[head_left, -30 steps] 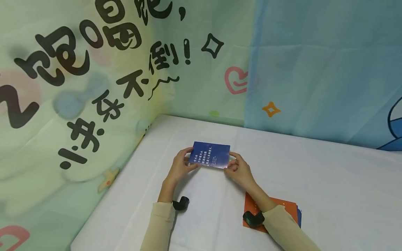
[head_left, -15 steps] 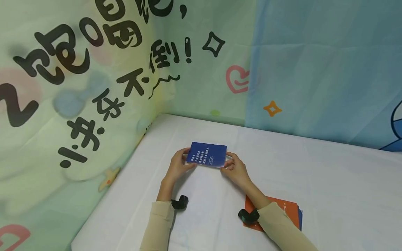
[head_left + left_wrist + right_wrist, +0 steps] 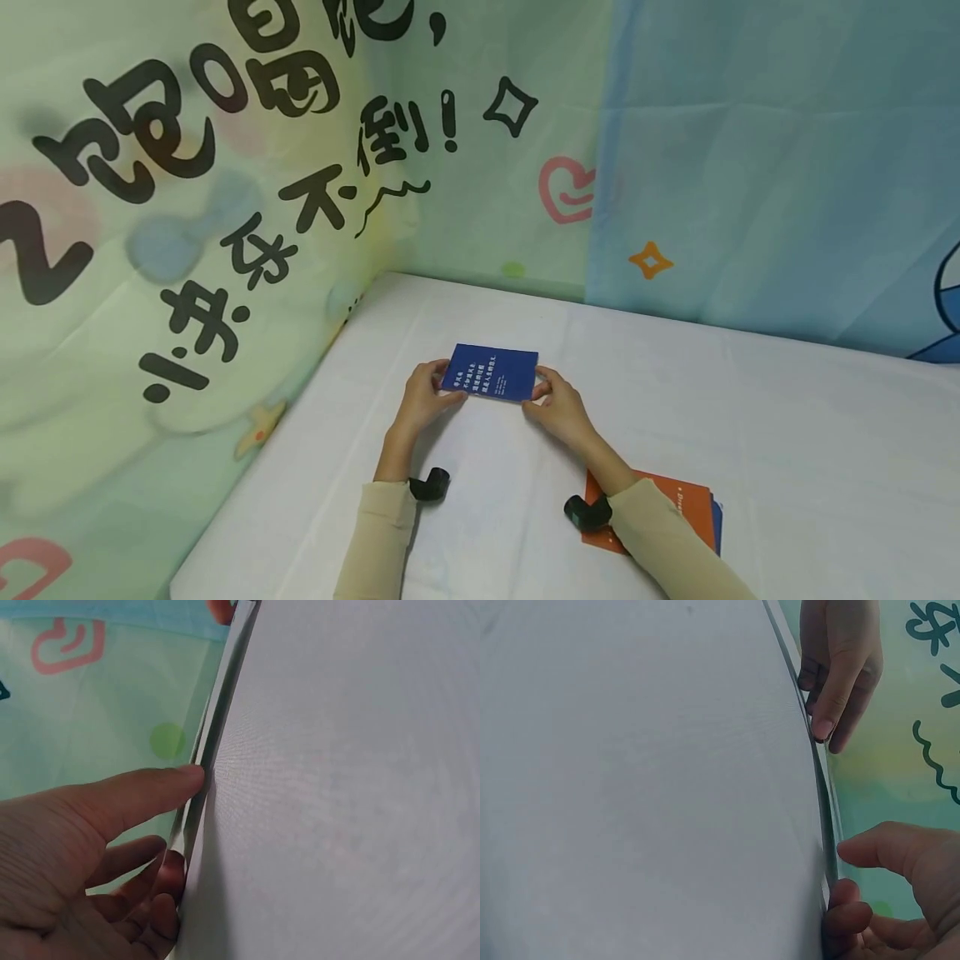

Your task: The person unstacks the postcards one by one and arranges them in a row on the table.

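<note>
A blue card (image 3: 491, 372) printed with white writing lies almost level at the middle of the white table, low over its surface or on it; I cannot tell which. My left hand (image 3: 422, 402) pinches its left end, thumb along the near edge. The right hand (image 3: 564, 412) holds the near right corner between thumb and curled fingers. In the left wrist view, my left hand (image 3: 90, 855) has its thumb against a thin edge, seen side-on. The right wrist view shows both the right hand (image 3: 907, 889) and the left hand (image 3: 844, 667) along that edge.
An orange card (image 3: 686, 500) lies over something blue (image 3: 717, 525) at the right front, partly under my right forearm. White cloth covers the table (image 3: 810, 450). A printed curtain (image 3: 480, 208) stands along the table's left and back sides.
Both hands have brought the blue card slightly left and nearer the table, and the glare along its near edge is gone. The right forearm has shifted left a little.
</note>
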Tool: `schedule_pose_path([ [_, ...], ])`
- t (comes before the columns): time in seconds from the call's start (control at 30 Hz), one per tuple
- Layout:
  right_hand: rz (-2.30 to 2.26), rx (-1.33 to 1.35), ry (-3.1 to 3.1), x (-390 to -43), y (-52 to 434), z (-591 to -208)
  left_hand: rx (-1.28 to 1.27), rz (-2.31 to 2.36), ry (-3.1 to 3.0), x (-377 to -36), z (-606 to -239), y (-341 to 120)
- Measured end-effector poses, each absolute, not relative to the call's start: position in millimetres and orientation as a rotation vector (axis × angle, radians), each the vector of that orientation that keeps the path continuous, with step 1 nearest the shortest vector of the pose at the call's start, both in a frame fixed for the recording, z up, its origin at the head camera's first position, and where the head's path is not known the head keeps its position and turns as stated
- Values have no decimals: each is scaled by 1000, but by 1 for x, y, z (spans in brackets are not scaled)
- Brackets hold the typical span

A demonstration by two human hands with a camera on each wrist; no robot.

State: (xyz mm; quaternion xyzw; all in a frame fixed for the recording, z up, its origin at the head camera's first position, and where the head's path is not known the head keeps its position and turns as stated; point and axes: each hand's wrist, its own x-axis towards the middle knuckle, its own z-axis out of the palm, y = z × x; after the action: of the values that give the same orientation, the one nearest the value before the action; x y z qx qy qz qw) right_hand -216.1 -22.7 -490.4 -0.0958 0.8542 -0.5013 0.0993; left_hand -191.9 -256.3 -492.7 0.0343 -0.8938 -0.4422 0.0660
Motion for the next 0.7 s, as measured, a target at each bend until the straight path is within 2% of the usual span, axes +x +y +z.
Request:
schedule_pose_path([
  [0.7, -1460, -201, 2538, -217, -27, -491, 202, -1316, -2670, -195, -495, -258],
])
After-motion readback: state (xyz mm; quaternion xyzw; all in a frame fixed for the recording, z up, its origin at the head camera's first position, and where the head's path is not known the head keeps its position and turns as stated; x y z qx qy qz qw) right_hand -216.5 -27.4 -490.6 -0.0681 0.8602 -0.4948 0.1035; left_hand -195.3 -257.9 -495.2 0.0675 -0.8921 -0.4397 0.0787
